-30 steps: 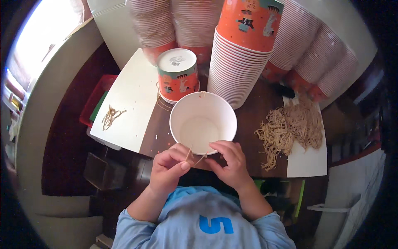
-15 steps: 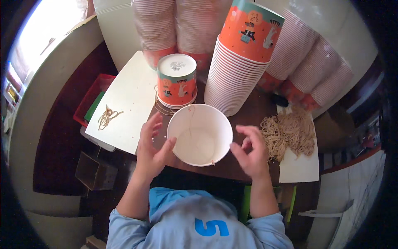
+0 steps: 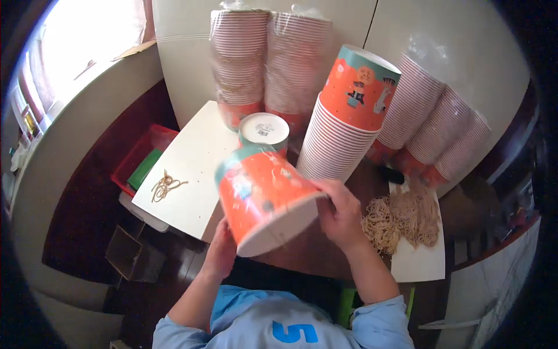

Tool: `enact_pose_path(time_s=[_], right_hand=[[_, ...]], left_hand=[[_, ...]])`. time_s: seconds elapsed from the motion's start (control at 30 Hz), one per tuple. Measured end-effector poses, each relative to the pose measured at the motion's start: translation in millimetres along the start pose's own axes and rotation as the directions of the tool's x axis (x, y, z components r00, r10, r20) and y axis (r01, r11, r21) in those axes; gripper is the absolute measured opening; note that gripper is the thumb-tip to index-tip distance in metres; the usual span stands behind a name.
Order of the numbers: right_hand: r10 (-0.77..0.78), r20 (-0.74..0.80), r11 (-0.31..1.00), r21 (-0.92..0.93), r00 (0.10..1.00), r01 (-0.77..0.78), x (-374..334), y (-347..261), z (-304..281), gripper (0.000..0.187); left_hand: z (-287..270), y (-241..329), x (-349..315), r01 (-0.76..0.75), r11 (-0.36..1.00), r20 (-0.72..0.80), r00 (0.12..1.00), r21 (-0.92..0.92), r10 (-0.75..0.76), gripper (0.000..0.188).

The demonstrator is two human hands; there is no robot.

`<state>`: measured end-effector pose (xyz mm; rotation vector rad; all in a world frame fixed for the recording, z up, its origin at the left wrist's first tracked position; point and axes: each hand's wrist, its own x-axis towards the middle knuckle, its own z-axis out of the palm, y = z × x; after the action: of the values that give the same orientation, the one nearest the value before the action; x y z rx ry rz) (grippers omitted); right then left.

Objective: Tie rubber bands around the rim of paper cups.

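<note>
Bucket (image 3: 261,189) tilted, gripped by your left hand (image 3: 221,251) and right hand (image 3: 342,214), is not yet set down, inside unclear.

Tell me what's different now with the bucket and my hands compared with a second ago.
Your left hand and right hand let go of a thin string, then took hold of the paper bucket. It stood mouth up; now it's tipped over, mouth toward you, base up and away. The tall stack, upturned bucket and string pile stayed put.
</note>
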<state>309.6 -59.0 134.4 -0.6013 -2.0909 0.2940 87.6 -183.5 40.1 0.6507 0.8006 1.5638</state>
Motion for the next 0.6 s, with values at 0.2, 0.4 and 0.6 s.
enact_pose_path(time_s=[0.2, 0.4, 0.6], right_hand=[[0.072, 0.301, 0.842, 0.492, 0.951, -0.220, 32, -1, -1, 0.059], [0.239, 0.282, 0.716, 0.596, 0.929, -0.365, 89, 40, 35, 0.073], [0.335, 0.249, 0.802, 0.430, 0.909, -0.414, 84, 95, 94, 0.079]], left_hand=[[-10, 69, 55, -0.365, 0.878, 0.205, 0.927, 0.308, 0.314, 0.116], [-9, 117, 161, -0.570, 0.418, 0.411, 0.813, 0.707, 0.413, 0.116], [-27, 77, 210, -0.446, 0.536, 0.318, 0.893, 0.717, 0.318, 0.116]])
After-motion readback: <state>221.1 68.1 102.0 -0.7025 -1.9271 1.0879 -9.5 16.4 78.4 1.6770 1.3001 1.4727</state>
